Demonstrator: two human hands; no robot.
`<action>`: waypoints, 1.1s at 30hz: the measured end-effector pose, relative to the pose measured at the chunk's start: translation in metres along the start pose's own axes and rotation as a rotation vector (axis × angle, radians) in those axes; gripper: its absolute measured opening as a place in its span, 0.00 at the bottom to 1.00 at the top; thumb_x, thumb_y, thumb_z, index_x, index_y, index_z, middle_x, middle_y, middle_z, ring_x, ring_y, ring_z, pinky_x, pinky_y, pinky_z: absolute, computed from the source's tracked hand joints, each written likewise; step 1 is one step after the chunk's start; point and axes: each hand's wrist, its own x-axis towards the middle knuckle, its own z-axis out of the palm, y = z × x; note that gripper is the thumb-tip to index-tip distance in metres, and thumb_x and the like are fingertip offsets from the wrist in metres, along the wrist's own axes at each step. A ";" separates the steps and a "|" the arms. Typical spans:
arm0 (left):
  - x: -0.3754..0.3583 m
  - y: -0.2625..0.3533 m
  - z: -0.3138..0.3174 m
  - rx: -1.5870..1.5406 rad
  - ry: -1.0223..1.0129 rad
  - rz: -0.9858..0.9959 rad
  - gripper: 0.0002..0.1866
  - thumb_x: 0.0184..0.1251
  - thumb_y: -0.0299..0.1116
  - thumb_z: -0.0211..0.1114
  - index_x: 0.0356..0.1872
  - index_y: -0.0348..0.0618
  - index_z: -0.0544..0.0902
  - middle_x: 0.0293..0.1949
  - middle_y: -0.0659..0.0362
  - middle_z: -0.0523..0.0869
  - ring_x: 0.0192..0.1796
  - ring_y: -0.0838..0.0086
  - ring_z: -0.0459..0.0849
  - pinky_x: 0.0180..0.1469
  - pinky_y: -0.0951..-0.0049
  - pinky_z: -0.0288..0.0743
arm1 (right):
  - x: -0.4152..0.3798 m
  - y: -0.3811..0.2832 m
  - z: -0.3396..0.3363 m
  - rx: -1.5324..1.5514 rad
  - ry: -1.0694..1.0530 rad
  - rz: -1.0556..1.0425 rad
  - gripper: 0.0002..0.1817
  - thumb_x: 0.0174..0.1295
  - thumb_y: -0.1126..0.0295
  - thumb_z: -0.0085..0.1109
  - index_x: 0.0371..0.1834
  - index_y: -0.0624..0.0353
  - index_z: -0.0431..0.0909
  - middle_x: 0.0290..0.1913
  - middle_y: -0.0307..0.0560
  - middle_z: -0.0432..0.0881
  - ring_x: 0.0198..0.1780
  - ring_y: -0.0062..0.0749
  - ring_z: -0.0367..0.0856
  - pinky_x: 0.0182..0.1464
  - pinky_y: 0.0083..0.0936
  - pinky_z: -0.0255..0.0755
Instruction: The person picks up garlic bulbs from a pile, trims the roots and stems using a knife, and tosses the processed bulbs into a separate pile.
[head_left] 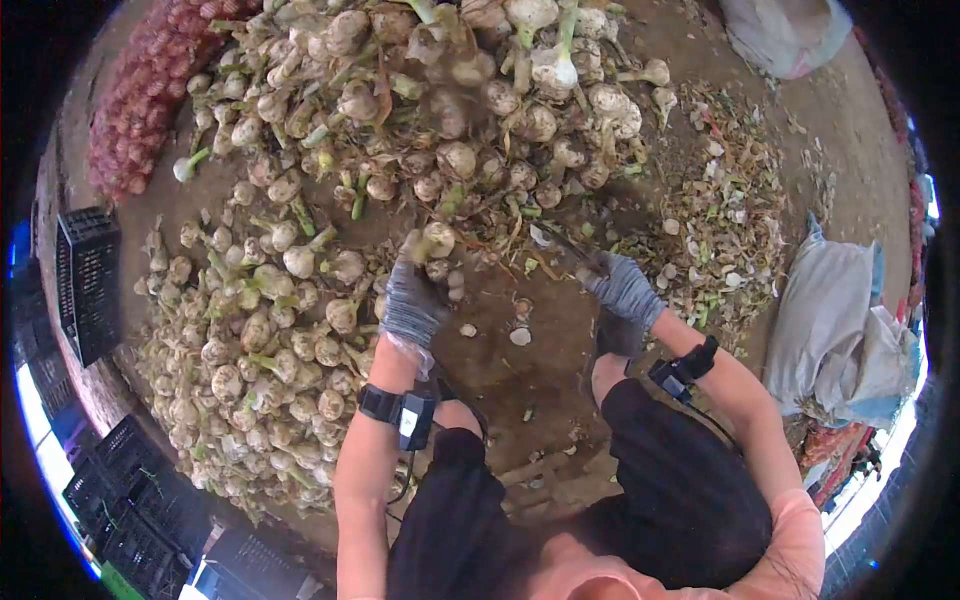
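My left hand [412, 305], in a grey striped glove, is closed around a garlic bulb [438, 239] at the edge of the heap. My right hand [625, 290], gloved alike, grips a narrow dark tool [572, 246] that points left toward the bulb, apart from it. Blur hides whether the tool is a knife or shears. A large heap of garlic bulbs [455, 160], some with green stem stubs, lies beyond both hands. Another pile of garlic [250, 370] spreads to the left of my left arm.
Cut stems and skins [725, 210] litter the dirt floor on the right. A full red net bag [150, 95] stands at upper left, near a black crate [88, 285]. More black crates [130, 490] are at lower left. Pale sacks [830, 320] lie at right.
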 end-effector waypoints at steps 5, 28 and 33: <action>-0.009 -0.009 0.019 -0.063 -0.022 -0.022 0.17 0.62 0.49 0.55 0.43 0.49 0.76 0.34 0.58 0.81 0.31 0.67 0.77 0.28 0.72 0.70 | -0.003 0.001 -0.005 -0.003 0.014 0.011 0.24 0.55 0.55 0.55 0.45 0.65 0.74 0.29 0.63 0.79 0.34 0.53 0.78 0.38 0.38 0.72; 0.086 -0.087 0.122 2.529 0.188 0.478 0.28 0.55 0.37 0.57 0.61 0.52 0.66 0.32 0.52 0.83 0.35 0.60 0.83 0.32 0.58 0.76 | -0.017 0.038 -0.028 0.215 0.203 0.056 0.20 0.53 0.61 0.58 0.42 0.67 0.75 0.36 0.56 0.81 0.40 0.42 0.79 0.44 0.31 0.70; 0.075 -0.086 0.100 2.569 0.181 0.828 0.23 0.52 0.32 0.56 0.54 0.52 0.72 0.36 0.52 0.83 0.32 0.62 0.83 0.30 0.62 0.76 | -0.016 0.050 -0.027 0.245 0.195 0.090 0.21 0.54 0.59 0.58 0.43 0.66 0.75 0.38 0.58 0.81 0.41 0.43 0.79 0.45 0.32 0.69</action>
